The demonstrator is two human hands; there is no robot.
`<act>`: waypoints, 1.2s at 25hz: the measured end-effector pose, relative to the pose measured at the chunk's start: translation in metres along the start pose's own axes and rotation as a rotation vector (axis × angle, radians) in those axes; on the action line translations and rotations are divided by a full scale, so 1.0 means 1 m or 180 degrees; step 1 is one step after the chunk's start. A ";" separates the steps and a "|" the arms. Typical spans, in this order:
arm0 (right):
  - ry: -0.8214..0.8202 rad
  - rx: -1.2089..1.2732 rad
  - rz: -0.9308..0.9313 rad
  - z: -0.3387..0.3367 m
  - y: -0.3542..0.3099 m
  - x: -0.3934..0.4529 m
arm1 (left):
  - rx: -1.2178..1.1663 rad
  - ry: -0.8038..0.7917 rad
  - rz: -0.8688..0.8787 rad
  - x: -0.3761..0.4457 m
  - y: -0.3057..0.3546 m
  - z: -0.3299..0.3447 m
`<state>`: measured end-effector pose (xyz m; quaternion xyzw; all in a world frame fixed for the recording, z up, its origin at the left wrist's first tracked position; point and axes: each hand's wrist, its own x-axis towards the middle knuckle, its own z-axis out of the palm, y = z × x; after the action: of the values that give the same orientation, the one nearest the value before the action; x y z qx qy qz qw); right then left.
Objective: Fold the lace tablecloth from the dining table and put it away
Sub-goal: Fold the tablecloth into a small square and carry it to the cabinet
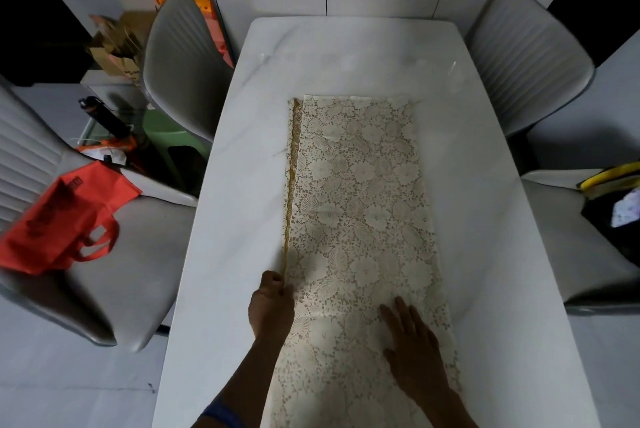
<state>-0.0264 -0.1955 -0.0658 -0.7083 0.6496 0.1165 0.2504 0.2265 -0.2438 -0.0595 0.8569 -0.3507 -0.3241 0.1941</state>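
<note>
Two hands work the limp, light lace tablecloth [360,205]: left hand [272,306] pinching its gold-trimmed edge, right hand [414,341] flat and open, best lifted by corners.

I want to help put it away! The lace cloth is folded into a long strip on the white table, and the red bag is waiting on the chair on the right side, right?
Not quite. The head view shows the red bag on the left chair, not the right. The lace cloth is indeed a long strip on the white table.
</note>
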 end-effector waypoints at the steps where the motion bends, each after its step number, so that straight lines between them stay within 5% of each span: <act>1: 0.0013 -0.0052 -0.0010 0.001 0.002 -0.002 | -0.0040 0.0045 0.0004 -0.001 -0.001 -0.001; 8: 0.0195 -0.0124 0.0791 0.002 -0.004 -0.016 | -0.0357 0.0251 0.0062 -0.016 -0.017 -0.006; 16: 0.0108 0.0068 0.0723 0.005 0.011 -0.018 | -0.0454 0.0128 -0.0105 -0.015 -0.021 -0.008; 19: 0.0475 0.0855 0.1323 0.002 0.028 -0.032 | -0.0593 -0.0004 -0.0724 -0.033 -0.037 -0.010; 22: 0.0622 0.1606 0.1840 0.008 0.052 -0.057 | -0.0294 -0.0410 -0.0748 -0.070 -0.058 -0.010; 30: 0.0228 0.2385 0.1456 0.006 0.085 -0.079 | -0.1207 -0.0713 -0.0687 -0.112 -0.077 -0.014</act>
<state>-0.1191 -0.1267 -0.0493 -0.4102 0.7954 -0.0994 0.4351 0.2123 -0.1085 -0.0454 0.7964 -0.2094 -0.4959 0.2757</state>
